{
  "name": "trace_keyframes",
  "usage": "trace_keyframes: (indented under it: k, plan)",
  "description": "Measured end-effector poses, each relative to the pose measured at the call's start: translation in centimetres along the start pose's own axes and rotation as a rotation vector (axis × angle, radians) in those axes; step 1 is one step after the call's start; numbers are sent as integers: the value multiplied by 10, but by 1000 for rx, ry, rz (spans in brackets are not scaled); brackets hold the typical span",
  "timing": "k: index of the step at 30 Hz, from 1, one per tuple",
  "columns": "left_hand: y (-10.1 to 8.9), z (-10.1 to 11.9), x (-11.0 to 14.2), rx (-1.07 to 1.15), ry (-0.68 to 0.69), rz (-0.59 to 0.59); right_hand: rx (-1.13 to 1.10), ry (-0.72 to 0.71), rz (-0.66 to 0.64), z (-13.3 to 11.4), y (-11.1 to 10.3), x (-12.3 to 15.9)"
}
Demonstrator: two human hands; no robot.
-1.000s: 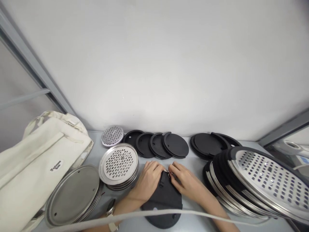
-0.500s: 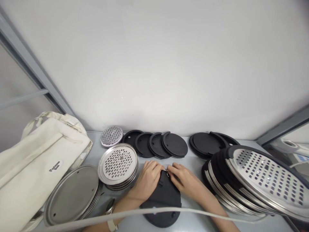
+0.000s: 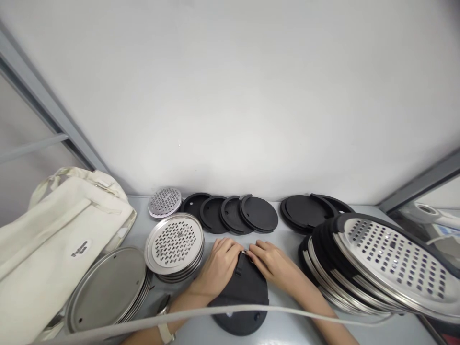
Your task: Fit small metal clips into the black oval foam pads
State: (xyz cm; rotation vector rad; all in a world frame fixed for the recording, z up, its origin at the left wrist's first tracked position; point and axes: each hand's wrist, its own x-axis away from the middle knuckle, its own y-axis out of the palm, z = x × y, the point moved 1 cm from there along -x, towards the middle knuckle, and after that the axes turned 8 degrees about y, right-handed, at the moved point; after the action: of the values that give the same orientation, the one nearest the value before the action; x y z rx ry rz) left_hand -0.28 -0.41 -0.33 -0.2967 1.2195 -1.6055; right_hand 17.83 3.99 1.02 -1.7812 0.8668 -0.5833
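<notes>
A black round plastic piece (image 3: pixel 246 292) lies on the table between my forearms, its narrower end pointing away from me. At that far end my left hand (image 3: pixel 221 268) is closed, fingertips on the left of the tip. My right hand (image 3: pixel 271 261) pinches at the right of the tip, on a small metal ring (image 3: pixel 251 259), partly hidden by the fingers. A slot shows just below the tip. Left of my left hand stands a stack of round metal grater discs (image 3: pixel 176 242).
Black round pieces (image 3: pixel 259 214) overlap along the wall, with more black pieces (image 3: pixel 305 211) to their right. Large grater discs with black rims (image 3: pixel 398 258) lean at right. Plain metal discs (image 3: pixel 108 287) and a cream bag (image 3: pixel 68 230) sit at left. A pale cable (image 3: pixel 215 311) crosses in front.
The view has shifted very slightly. Both hands stay at the far tip of the black piece, with only slight finger movement.
</notes>
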Motion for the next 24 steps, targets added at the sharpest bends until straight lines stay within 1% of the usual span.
trace_keyframes:
  k: [6,12,16,24]
  plan:
    - [-1,0,0,18,-3,13,35,-2,43,0,3,0]
    - [-1,1,0,12,13,26,4,-25,57,1,7,0]
    - [2,0,0,-21,-4,52,-19,-54,71,2,7,0]
    - [3,-1,-1,-11,-22,64,-2,-52,55,1,10,0]
